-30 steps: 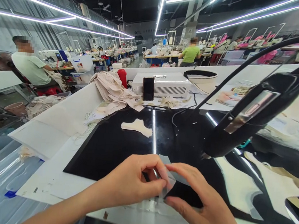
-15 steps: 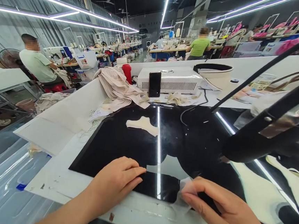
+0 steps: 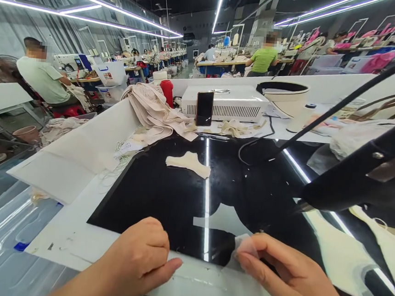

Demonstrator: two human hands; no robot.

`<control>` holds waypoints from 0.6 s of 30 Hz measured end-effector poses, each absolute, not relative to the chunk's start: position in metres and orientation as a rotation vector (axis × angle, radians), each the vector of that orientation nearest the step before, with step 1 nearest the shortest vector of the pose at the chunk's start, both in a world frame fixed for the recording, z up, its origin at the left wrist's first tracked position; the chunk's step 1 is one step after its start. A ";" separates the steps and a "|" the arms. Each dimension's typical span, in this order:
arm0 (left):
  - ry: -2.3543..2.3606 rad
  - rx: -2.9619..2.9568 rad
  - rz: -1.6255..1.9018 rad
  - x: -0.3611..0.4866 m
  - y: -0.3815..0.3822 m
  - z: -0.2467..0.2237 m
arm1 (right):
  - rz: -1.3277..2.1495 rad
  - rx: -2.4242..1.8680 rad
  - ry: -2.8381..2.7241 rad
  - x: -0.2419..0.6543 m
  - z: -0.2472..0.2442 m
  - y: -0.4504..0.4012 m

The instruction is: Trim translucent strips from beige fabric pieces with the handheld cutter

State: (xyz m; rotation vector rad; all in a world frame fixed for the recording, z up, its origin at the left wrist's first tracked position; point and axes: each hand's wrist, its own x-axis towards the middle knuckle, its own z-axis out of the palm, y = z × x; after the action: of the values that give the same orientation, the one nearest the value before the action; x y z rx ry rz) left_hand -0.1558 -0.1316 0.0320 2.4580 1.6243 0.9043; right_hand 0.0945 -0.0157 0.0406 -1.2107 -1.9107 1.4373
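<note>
My left hand point(image 3: 140, 251) hovers at the near edge of the glossy black sheet point(image 3: 166, 191), fingers curled in and thumb sticking out. No object shows in it. My right hand point(image 3: 283, 270) pinches a thin translucent piece of film point(image 3: 238, 250) between thumb and forefinger. Between and beyond the hands, a pale grey shape point(image 3: 226, 217) with a flat left arm lies on the sheet. Farther back rests a cream fabric piece point(image 3: 189, 163) of similar outline. Larger cream pieces point(image 3: 340, 252) lie to the right, partly behind my right hand.
A black lamp-like arm point(image 3: 347, 179) reaches in from the right. Behind the sheet stand a phone point(image 3: 204, 109), a white vented box point(image 3: 237, 107) and a cream round container point(image 3: 284, 100). Beige fabric point(image 3: 152, 114) is heaped at back left. Other people sit at sewing machines beyond.
My left hand has drawn back towards me, off the grey shape's left end, and its fingers have curled in. The right hand keeps its pinch on the film.
</note>
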 end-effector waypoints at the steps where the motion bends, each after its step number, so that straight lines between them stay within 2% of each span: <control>1: 1.620 2.405 0.910 -0.155 -0.134 0.034 | 1.464 -1.214 -1.871 0.093 0.042 -0.017; 5: 1.588 1.975 0.869 -0.145 -0.130 0.039 | 1.623 -1.198 -1.665 0.084 0.046 -0.021; 9: 1.418 1.589 0.974 -0.122 -0.114 0.038 | 1.707 -1.152 -1.471 0.079 0.044 -0.024; 18: 1.198 1.161 1.223 -0.092 -0.089 0.040 | 1.552 -1.086 -1.526 0.086 0.036 -0.030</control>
State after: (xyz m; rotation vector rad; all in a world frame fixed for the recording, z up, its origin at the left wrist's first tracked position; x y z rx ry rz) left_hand -0.0916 -0.0887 0.0401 1.1613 1.1982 1.2234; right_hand 0.0856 -0.0299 0.0364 -1.0859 -1.5260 1.5522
